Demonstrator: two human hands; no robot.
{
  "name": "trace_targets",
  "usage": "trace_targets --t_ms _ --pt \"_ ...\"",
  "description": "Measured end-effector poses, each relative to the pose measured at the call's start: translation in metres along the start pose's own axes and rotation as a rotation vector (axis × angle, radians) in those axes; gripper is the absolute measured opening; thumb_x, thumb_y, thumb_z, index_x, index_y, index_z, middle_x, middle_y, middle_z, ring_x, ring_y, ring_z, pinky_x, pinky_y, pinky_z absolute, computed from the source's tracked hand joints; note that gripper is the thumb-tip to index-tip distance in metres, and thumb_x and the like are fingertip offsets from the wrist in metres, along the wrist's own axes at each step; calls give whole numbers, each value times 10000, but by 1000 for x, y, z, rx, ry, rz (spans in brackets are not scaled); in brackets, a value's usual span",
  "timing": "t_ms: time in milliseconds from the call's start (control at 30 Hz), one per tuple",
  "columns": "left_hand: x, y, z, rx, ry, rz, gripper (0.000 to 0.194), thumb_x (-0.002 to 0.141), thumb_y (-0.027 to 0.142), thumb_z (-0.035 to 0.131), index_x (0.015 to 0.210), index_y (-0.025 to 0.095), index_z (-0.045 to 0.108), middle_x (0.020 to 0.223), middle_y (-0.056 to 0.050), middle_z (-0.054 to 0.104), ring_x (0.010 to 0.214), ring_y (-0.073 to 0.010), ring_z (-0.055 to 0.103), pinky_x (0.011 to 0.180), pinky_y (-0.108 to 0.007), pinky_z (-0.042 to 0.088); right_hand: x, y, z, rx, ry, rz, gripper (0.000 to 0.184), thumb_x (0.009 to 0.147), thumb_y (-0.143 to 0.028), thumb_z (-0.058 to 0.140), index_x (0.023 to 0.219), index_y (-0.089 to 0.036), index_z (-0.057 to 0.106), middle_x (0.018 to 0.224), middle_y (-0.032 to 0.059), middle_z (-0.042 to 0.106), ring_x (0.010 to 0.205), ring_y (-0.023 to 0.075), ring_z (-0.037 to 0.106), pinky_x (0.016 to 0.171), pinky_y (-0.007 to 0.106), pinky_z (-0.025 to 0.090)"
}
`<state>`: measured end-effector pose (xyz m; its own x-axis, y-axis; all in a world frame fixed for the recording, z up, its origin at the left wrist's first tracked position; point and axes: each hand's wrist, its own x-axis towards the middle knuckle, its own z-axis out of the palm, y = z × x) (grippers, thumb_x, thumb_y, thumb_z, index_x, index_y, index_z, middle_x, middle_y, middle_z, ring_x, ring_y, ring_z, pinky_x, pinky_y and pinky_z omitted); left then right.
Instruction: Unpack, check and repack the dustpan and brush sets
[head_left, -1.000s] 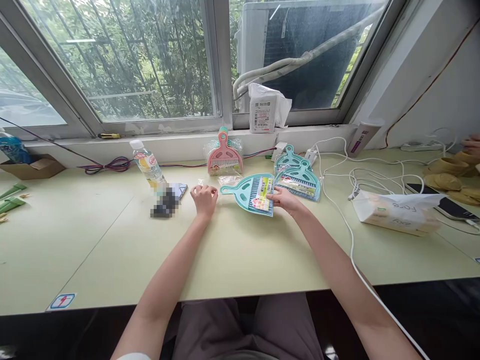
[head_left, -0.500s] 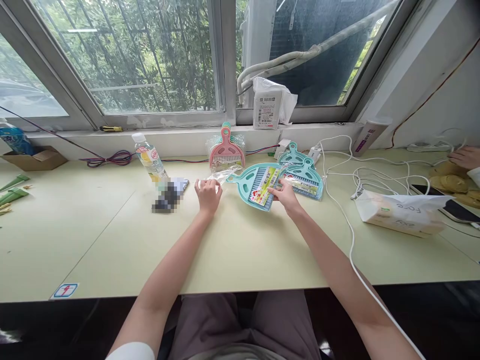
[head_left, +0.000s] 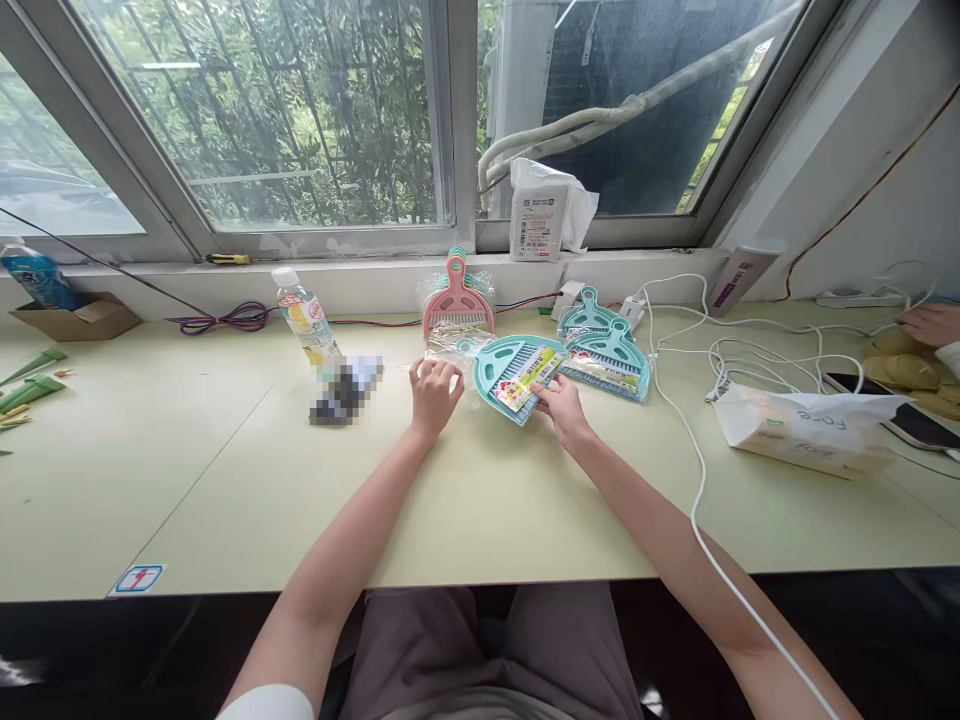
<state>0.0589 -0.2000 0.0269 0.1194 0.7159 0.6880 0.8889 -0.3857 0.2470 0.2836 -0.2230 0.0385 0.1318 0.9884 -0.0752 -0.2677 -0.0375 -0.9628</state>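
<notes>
A teal mini dustpan with a brush and a colourful label [head_left: 514, 372] lies tilted on the pale green table [head_left: 480, 500]. My right hand [head_left: 559, 405] pinches its near edge. My left hand [head_left: 435, 392] is closed on a clear plastic bag [head_left: 450, 348] beside the dustpan's handle. Two more teal dustpan sets [head_left: 604, 345] lie just right of it. A pink dustpan set in plastic [head_left: 457, 305] leans against the window ledge behind.
A drink bottle [head_left: 304, 320] and a blurred dark object [head_left: 341, 392] lie left of my hands. White cables [head_left: 701, 420] run across the right side past a white packet [head_left: 799, 432]. Another person's hand [head_left: 926, 325] rests at the far right. A white package [head_left: 544, 212] stands on the sill.
The teal dustpan has swung so its handle points further back, toward the bag. My left hand has moved right and taken hold of the clear bag.
</notes>
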Motion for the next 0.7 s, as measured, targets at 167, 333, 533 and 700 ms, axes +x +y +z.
trace_targets --t_ms 167,333,533,700 --pt "-2 5 -3 -81 8 70 180 919 271 498 855 271 666 967 -14 718 1049 -229 587 1165 -470 187 -4 2 5 -67 -135 -15 319 744 -207 734 992 -214 534 820 27 735 788 227 730 729 390 634" --pt "-1 9 -4 -134 -16 80 162 900 253 518 838 277 667 1069 -11 708 1097 -228 579 1179 -488 172 -7 -1 11 -90 -168 -82 446 651 -348 817 964 -210 530 790 25 724 818 250 724 715 390 618" --pt "-4 17 -1 -210 6 84 135 907 330 542 988 265 628 1213 -57 644 1207 -238 534 1194 -493 158 -3 5 9 -8 -53 -138 496 638 -428 810 971 -217 509 847 23 721 835 230 714 755 390 615" --pt "2 15 4 -371 331 -367 645 898 444 560 1425 235 252 1557 -170 225 1464 -254 233 1183 -466 247 -2 12 9 47 -72 -152 500 654 -433 804 1013 -222 528 882 24 718 887 227 707 809 393 609"
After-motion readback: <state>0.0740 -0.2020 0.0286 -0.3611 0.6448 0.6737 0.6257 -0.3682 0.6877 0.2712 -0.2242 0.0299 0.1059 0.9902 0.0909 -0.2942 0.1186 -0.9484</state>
